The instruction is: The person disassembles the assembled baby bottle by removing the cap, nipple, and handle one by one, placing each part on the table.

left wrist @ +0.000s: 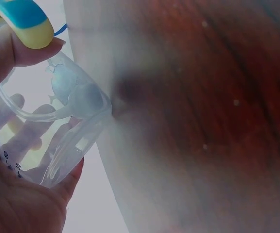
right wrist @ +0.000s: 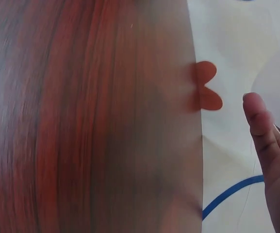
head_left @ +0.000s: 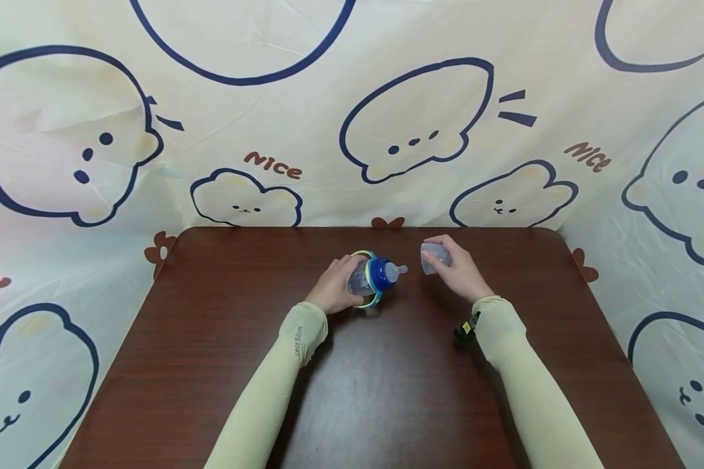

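Observation:
A clear baby bottle (head_left: 360, 281) with a blue collar, a pale teat (head_left: 394, 271) and blue-and-yellow side handles lies tilted in my left hand (head_left: 332, 286), teat toward the right. In the left wrist view, fingers and thumb of the left hand (left wrist: 18, 194) wrap round the see-through bottle (left wrist: 76, 155); a tube with a weighted end shows inside. My right hand (head_left: 459, 270) grips a translucent bottle cap (head_left: 435, 258), its opening facing the teat, a small gap apart. The right wrist view catches only part of the right hand (right wrist: 271, 141) and the cap (right wrist: 275, 92).
Below the hands spreads a dark brown wooden table (head_left: 387, 391). Behind it and along both sides hangs a cream cloth (head_left: 322, 130) printed with blue cartoon outlines. A small black device (head_left: 465, 329) sits at the right wrist.

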### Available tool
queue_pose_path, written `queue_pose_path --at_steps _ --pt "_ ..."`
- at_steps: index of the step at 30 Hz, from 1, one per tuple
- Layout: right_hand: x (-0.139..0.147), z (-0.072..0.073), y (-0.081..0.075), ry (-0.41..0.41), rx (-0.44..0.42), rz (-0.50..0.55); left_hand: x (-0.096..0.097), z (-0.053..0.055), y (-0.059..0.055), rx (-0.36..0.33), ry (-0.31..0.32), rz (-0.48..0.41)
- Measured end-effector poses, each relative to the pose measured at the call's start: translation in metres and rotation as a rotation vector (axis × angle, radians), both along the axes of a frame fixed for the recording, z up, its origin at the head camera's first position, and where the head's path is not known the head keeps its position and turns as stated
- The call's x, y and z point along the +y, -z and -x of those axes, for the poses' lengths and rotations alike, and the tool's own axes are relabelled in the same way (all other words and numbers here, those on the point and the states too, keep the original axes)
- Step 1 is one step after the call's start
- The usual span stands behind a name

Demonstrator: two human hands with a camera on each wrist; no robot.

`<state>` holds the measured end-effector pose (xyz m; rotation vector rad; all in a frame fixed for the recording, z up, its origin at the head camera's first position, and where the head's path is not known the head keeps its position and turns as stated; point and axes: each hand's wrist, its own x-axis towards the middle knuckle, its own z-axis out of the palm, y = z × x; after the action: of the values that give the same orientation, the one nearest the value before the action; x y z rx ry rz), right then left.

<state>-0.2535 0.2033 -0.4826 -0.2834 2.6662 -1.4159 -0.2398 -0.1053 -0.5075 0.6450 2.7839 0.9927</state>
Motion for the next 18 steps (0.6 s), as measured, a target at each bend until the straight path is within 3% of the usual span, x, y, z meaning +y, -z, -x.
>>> queue_pose_path --at_steps 18 --pt "0.042 0.008 0.001 0.036 0.094 -0.129 0.000 -0.001 0.000 -0.006 -0.011 -0.001"
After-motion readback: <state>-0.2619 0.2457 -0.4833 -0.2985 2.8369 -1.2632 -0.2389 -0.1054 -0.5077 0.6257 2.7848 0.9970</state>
